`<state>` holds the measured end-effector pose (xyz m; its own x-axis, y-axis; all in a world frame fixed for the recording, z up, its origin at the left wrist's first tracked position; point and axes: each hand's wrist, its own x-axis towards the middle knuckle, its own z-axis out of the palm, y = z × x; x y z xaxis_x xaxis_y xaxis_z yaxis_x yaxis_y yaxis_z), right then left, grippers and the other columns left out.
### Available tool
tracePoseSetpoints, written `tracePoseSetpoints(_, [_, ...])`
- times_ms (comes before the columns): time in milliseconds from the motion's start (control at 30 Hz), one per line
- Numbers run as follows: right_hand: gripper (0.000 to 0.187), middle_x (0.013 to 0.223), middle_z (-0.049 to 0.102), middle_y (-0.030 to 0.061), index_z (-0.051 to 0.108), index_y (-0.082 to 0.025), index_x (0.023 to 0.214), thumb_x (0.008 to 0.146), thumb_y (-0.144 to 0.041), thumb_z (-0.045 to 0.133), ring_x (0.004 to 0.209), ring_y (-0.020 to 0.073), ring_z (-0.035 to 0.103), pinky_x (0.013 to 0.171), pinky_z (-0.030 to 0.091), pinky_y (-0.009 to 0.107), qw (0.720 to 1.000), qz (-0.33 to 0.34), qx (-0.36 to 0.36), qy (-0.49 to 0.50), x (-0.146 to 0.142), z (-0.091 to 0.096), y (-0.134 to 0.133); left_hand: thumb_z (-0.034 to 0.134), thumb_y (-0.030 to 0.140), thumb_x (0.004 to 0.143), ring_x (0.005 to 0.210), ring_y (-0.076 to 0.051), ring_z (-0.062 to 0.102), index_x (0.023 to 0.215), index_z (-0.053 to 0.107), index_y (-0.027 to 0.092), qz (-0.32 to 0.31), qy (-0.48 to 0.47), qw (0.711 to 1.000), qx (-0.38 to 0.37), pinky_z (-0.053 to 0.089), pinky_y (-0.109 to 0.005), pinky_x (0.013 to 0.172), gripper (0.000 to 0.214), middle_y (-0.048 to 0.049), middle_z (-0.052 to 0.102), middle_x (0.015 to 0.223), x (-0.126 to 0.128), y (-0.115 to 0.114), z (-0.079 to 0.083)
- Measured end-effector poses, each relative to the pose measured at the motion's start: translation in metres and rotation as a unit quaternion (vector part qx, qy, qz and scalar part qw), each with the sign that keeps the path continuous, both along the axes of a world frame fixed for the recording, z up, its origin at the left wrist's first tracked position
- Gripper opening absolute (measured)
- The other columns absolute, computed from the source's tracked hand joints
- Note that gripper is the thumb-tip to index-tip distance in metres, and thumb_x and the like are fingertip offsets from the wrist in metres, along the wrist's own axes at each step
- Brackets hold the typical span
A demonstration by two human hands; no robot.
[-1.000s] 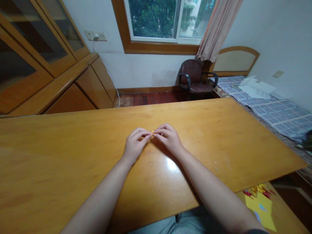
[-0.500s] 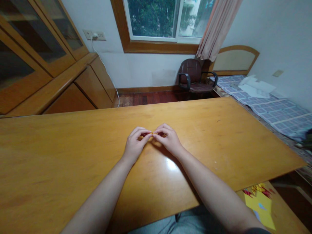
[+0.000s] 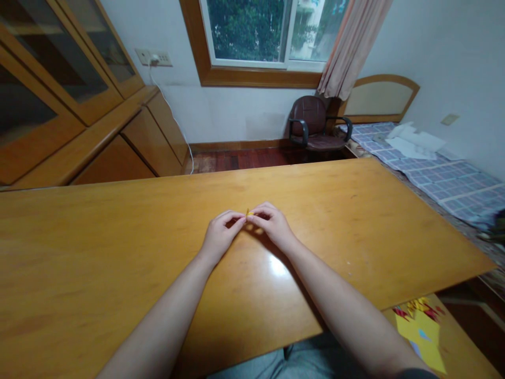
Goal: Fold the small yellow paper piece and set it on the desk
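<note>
Between my fingertips, just above the middle of the wooden table (image 3: 118,252), is a small folded yellow paper piece (image 3: 248,213). My left hand (image 3: 221,230) pinches its left side with thumb and fingers. From the other side my right hand (image 3: 273,223) grips it the same way, the fingertips of both hands nearly touching. A narrow yellow tip stands up between the fingers. Most of the piece is hidden by the fingertips, so its full shape cannot be made out.
On a lower surface at the bottom right lie yellow paper sheets (image 3: 424,337) with several small red and yellow folded pieces (image 3: 420,305) behind them. Beyond the table stand a brown armchair (image 3: 311,123), a bed (image 3: 442,173) and a wooden cabinet (image 3: 130,126).
The yellow paper piece has turned between my fingertips, and more of it shows, with a tip now pointing up. My left fingers have shifted slightly; both arms stay nearly still.
</note>
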<state>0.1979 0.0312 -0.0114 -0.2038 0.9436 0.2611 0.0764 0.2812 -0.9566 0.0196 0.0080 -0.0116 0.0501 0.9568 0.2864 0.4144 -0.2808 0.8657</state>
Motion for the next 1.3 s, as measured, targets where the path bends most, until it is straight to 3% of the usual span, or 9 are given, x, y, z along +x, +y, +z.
tracePoseSetpoints(433, [0.012, 0.076, 0.061, 0.0009, 0.073, -0.019, 0.070, 0.075, -0.030, 0.076, 0.075, 0.0135, 0.060, 0.070, 0.047, 0.027, 0.999, -0.013, -0.027, 0.011, 0.0007, 0.0034, -0.0012, 0.069, 0.042, 0.078, 0.081, -0.020, 0.067, 0.083, 0.074, 0.018, -0.029, -0.073, 0.990, -0.117, 0.049, -0.030, 0.080, 0.025, -0.0053, 0.076, 0.084, 0.0004, 0.0039, -0.0027])
tracePoseSetpoints(633, [0.019, 0.082, 0.061, 0.0011, 0.073, -0.019, 0.075, 0.076, -0.038, 0.075, 0.071, 0.0124, 0.060, 0.063, 0.047, 0.025, 0.995, 0.022, -0.088, 0.035, -0.0009, -0.0005, -0.0006, 0.068, 0.041, 0.078, 0.079, -0.020, 0.066, 0.080, 0.074, 0.017, -0.029, -0.069, 0.989, -0.125, 0.049, -0.030, 0.079, 0.025, -0.0058, 0.075, 0.082, 0.0000, 0.0033, -0.0002])
tracePoseSetpoints(867, [0.014, 0.076, 0.060, 0.0002, 0.071, -0.019, 0.068, 0.076, -0.030, 0.075, 0.075, 0.0127, 0.058, 0.071, 0.045, 0.026, 0.999, -0.010, -0.033, 0.022, -0.0017, 0.0006, -0.0010, 0.068, 0.041, 0.078, 0.080, -0.020, 0.066, 0.080, 0.074, 0.017, -0.045, -0.055, 0.990, -0.123, 0.049, -0.030, 0.079, 0.025, -0.0057, 0.075, 0.084, 0.0007, 0.0023, -0.0001])
tracePoseSetpoints(1167, [0.021, 0.080, 0.061, 0.0017, 0.074, -0.018, 0.075, 0.075, -0.039, 0.075, 0.075, 0.0132, 0.059, 0.066, 0.046, 0.025, 0.996, -0.008, -0.089, 0.023, -0.0052, 0.0032, -0.0022, 0.070, 0.042, 0.076, 0.078, -0.020, 0.066, 0.079, 0.074, 0.017, -0.022, -0.097, 0.987, -0.124, 0.050, -0.030, 0.078, 0.025, -0.0053, 0.075, 0.081, -0.0010, 0.0034, 0.0006])
tracePoseSetpoints(1300, [0.023, 0.081, 0.061, 0.0016, 0.073, -0.018, 0.074, 0.078, -0.040, 0.073, 0.074, 0.0127, 0.059, 0.066, 0.046, 0.025, 0.997, -0.002, -0.076, 0.014, -0.0039, 0.0025, -0.0016, 0.071, 0.042, 0.076, 0.078, -0.020, 0.066, 0.079, 0.074, 0.017, -0.018, -0.105, 0.986, -0.130, 0.050, -0.030, 0.078, 0.026, -0.0056, 0.075, 0.081, -0.0016, 0.0040, 0.0001])
